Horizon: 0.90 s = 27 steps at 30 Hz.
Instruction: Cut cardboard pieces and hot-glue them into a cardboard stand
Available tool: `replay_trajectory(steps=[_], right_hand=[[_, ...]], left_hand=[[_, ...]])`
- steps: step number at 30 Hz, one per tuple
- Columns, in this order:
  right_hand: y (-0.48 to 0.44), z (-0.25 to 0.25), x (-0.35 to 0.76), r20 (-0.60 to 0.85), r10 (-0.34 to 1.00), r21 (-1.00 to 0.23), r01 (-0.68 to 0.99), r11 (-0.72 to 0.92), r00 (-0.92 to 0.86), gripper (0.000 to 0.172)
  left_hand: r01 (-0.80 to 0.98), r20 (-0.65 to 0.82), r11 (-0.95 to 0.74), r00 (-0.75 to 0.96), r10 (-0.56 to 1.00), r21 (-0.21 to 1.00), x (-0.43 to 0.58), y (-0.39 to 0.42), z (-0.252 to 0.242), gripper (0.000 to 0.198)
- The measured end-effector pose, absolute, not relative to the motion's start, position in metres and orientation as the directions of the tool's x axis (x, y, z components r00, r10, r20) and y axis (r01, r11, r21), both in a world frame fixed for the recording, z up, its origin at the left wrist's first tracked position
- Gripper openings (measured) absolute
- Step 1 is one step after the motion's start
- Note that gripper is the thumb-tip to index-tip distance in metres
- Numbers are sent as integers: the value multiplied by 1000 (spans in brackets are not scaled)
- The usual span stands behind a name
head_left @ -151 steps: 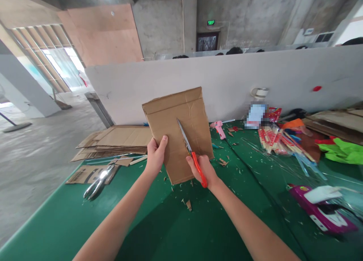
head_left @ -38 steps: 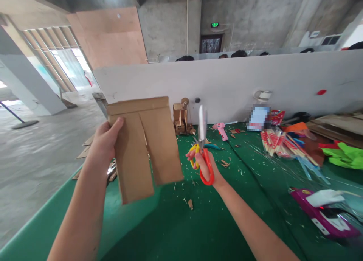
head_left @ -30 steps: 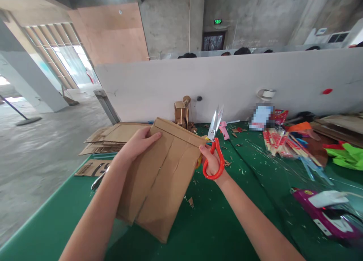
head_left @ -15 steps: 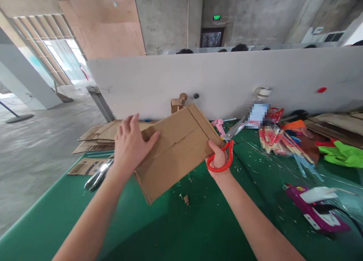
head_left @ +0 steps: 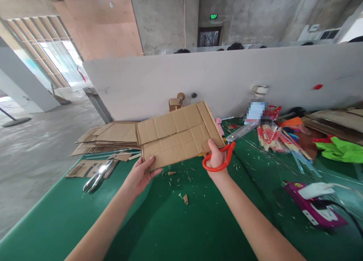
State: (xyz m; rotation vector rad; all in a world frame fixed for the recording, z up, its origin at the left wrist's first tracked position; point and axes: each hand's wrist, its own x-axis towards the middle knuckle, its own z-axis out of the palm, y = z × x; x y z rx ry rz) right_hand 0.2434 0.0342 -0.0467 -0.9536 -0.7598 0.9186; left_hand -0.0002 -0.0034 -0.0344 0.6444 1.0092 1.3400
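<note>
A brown cardboard piece [head_left: 178, 134] with a long slit cut along it hangs sideways above the green table [head_left: 184, 230]. My left hand [head_left: 141, 174] supports its lower left corner from underneath. My right hand [head_left: 216, 157] pinches the lower right corner while also holding red-handled scissors [head_left: 227, 151], whose blades point right toward the packets. Small cardboard scraps [head_left: 185, 198] lie on the table below the piece.
A flat cardboard stack [head_left: 109, 138] lies at the back left, with metal pliers [head_left: 98, 177] in front of it. A small cardboard model [head_left: 176, 101] stands by the grey partition [head_left: 227, 75]. Chopstick packets [head_left: 276, 138], a pink glue gun [head_left: 219, 125] and a purple device [head_left: 313, 206] lie to the right.
The cardboard has been turned from upright with two hanging strips to lying sideways. My left hand slid from its top face to under its left corner. The scissors tilted right.
</note>
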Motion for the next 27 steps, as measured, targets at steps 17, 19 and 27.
replay_trajectory(steps=[17, 19, 27], right_hand=[[0, -32, 302, 53, 972, -881, 448, 155, -230, 45], [-1, -32, 301, 58, 971, -878, 452, 160, -232, 45], [-2, -34, 295, 146, 961, -845, 477, 244, -234, 47]], left_hand=[[-566, -109, -181, -440, 892, 804, -46, 12, -33, 23], [-565, -106, -161, -410, 906, 809, -42, 10, -34, 23], [-600, -122, -85, -296, 947, 795, -23, 5, -47, 19]])
